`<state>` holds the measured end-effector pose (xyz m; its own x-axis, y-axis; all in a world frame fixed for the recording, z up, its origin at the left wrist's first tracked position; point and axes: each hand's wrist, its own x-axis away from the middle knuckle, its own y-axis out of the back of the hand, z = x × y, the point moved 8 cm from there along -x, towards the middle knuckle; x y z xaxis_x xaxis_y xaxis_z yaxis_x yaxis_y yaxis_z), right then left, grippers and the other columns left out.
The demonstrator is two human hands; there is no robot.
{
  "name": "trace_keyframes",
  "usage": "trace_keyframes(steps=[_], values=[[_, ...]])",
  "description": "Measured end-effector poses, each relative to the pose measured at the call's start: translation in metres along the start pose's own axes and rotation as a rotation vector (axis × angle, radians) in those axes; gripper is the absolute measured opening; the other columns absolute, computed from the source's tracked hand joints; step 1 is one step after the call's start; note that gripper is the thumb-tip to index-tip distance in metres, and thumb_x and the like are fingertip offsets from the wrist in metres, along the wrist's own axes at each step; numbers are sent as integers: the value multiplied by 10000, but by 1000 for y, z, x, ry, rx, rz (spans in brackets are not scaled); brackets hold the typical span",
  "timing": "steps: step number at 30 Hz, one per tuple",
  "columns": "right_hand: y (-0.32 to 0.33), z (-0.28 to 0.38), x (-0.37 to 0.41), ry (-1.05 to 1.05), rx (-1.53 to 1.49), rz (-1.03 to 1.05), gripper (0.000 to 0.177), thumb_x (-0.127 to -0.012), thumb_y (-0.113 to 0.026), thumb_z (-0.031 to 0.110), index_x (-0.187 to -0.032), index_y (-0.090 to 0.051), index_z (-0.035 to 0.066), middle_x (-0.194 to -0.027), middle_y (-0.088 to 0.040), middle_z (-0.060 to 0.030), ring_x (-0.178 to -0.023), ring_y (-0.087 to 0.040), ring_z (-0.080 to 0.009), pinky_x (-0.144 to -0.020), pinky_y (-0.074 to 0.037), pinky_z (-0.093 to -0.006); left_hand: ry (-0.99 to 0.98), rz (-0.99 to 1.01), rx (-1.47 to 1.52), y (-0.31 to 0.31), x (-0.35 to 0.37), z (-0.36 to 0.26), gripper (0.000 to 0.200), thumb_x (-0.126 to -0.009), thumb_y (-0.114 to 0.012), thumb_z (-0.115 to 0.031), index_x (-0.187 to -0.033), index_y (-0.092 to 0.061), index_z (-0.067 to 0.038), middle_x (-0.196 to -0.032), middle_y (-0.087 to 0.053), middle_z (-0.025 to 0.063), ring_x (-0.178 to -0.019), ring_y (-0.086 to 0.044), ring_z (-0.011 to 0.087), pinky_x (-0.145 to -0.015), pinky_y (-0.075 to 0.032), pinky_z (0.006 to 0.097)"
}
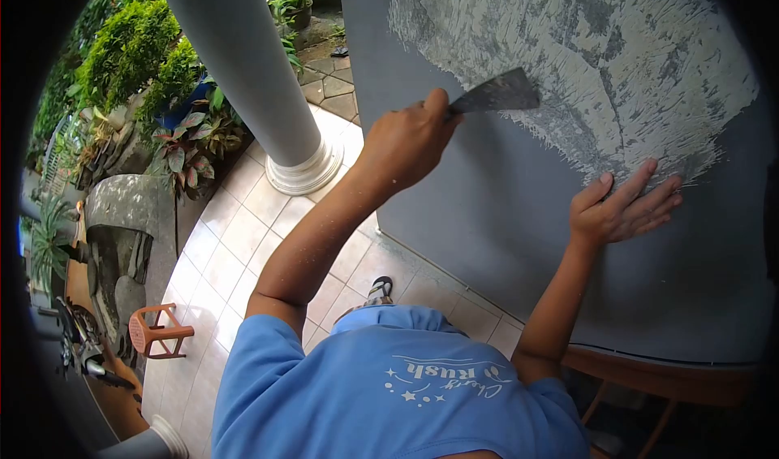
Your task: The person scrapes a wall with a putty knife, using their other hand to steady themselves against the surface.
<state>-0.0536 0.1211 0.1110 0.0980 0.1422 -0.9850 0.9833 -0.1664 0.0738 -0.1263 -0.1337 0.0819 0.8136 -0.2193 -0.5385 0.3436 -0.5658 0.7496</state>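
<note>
My left hand [406,138] is closed round the handle of a putty knife [499,94]. Its broad, worn blade lies at the left edge of a rough, whitish scraped patch [649,77] on the dark grey wall [503,207]. Whether the blade presses on the surface is hard to tell. At the lower edge of that patch, my right hand [621,207] is open, its fingers stretched out and slightly apart, with no tool in it. Contact between these fingers and the wall cannot be made out. The putty knife's handle is mostly hidden by my left fist.
A round grey column [260,77] with a white base rises left of the wall. Pale floor tiles [268,207] lie below. An orange-brown plastic stool [158,331] stands at the lower left, near garden plants [134,45]. Brown wooden furniture [657,374] sits under my right arm.
</note>
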Motion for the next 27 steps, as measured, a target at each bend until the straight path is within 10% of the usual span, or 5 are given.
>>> trace_keyframes(steps=[27], values=[[-1, 1, 1, 0, 4, 2, 578, -974, -317, 401, -1382, -454, 15, -1487, -279, -278, -1429, -167, -414, -1151, -72, -520, -79, 108, -76, -12, -6, -10, 277, -938, -568, -260, -878, -416, -36, -676, -615, 187, -596, -613, 412, -527, -489, 473]])
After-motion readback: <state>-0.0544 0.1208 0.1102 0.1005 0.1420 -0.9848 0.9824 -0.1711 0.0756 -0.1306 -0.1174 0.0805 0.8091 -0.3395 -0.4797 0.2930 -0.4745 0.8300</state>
